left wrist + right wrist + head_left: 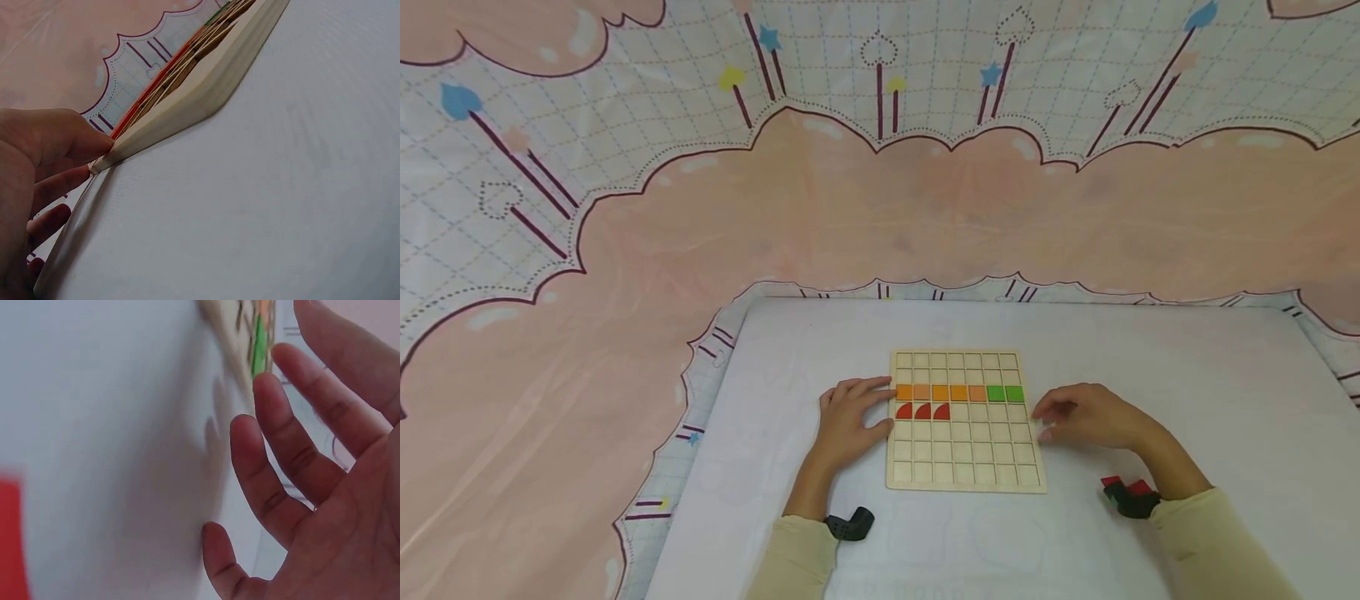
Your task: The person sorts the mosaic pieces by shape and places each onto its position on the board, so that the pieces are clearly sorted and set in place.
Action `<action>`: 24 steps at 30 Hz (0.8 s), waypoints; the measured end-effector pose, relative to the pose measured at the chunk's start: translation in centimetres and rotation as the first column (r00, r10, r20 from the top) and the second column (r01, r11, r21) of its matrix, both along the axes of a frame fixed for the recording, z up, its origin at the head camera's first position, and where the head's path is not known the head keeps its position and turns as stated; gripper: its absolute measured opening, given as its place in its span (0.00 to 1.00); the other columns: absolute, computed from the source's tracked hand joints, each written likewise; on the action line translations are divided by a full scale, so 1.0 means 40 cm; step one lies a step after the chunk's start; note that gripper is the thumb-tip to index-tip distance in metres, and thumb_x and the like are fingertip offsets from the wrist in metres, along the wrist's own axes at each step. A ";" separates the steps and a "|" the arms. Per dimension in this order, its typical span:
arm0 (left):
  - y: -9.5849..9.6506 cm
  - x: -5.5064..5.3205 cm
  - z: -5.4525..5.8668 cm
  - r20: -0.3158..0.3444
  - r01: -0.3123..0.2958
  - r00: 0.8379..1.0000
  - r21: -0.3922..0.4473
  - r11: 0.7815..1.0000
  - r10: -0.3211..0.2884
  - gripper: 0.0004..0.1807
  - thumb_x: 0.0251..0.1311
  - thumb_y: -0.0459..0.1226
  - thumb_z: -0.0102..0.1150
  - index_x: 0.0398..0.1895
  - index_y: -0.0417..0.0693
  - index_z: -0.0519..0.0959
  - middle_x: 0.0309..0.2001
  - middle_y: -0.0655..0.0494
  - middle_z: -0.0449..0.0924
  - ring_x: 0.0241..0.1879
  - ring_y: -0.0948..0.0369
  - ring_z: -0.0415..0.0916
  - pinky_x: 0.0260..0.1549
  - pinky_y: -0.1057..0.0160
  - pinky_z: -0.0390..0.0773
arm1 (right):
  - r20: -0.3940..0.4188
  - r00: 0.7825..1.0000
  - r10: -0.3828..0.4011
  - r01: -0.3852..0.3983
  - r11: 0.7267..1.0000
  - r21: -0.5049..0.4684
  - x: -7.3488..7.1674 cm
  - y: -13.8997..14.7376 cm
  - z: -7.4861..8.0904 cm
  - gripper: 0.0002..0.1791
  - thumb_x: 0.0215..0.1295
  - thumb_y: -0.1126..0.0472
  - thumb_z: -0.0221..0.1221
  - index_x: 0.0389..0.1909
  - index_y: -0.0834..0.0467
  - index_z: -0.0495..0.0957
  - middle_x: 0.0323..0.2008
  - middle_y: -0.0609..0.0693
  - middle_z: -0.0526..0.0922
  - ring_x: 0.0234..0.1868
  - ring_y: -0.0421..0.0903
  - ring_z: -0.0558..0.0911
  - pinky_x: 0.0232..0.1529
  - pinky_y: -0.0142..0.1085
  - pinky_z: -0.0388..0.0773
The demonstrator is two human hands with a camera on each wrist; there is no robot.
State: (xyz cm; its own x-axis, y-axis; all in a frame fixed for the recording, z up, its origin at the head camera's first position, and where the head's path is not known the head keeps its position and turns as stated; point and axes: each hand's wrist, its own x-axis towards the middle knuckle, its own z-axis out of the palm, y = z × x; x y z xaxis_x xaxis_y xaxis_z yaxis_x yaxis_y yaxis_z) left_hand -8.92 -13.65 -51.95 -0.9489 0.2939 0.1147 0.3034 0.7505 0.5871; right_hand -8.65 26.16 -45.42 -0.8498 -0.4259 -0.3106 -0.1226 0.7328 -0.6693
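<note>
A wooden grid board (pixel 966 477) lies on the white table. One row is filled with orange squares (pixel 940 392) and, at its right end, green squares (pixel 1005 393). Below that row, three red quarter-circle pieces (pixel 922 412) fill cells at the left. My left hand (pixel 850 421) touches the board's left edge with thumb and fingertips spread along it; the left wrist view shows thumb and a finger against the board's corner. Just off the right edge hovers my right hand (pixel 1093 417), its fingers loosely bent, the palm holding nothing in the right wrist view.
Red pieces (pixel 1139 487) lie on the table by the right wrist, partly behind the black wrist camera (pixel 1129 502). Another black camera (pixel 852 525) sits on the left wrist. Behind the table (pixel 805 350) hangs a pink and white cloth (pixel 925 217) with printed candles.
</note>
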 end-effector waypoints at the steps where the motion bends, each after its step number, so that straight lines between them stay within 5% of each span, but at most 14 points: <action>1: 0.000 0.000 0.000 0.001 0.001 1.000 0.000 1.000 -0.001 0.23 0.56 0.43 0.67 0.58 0.60 0.85 0.68 0.64 0.76 0.66 0.54 0.67 0.65 0.39 0.54 | 0.003 1.000 0.004 -0.004 1.000 0.009 0.004 0.008 0.001 0.14 0.57 0.49 0.73 0.43 0.46 0.86 0.40 0.41 0.85 0.43 0.42 0.78 0.45 0.32 0.77; 11: -0.002 -0.001 0.000 -0.005 0.002 1.000 -0.008 1.000 -0.002 0.23 0.56 0.43 0.68 0.58 0.60 0.84 0.68 0.64 0.76 0.66 0.54 0.67 0.65 0.39 0.55 | 0.072 0.997 0.037 -0.042 0.997 0.066 0.047 0.095 -0.016 0.17 0.50 0.48 0.77 0.38 0.45 0.82 0.38 0.39 0.82 0.46 0.46 0.75 0.46 0.34 0.77; 24: 0.000 -0.004 -0.007 -0.007 0.005 1.000 -0.012 1.000 -0.005 0.23 0.56 0.43 0.67 0.58 0.60 0.84 0.68 0.64 0.76 0.66 0.55 0.67 0.65 0.39 0.54 | 0.149 0.988 0.032 -0.033 0.999 0.002 0.096 0.193 -0.024 0.17 0.51 0.56 0.75 0.42 0.45 0.81 0.38 0.46 0.79 0.40 0.39 0.73 0.38 0.31 0.73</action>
State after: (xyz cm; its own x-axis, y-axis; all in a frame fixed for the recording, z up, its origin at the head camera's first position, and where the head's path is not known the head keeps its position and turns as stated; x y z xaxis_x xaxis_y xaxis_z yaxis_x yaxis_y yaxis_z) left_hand -9.07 -13.66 -52.23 -0.9468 0.2997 0.1174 0.3107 0.7561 0.5760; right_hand -4.81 33.89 -46.36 -0.7792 -0.4512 -0.4350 -0.0455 0.7330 -0.6787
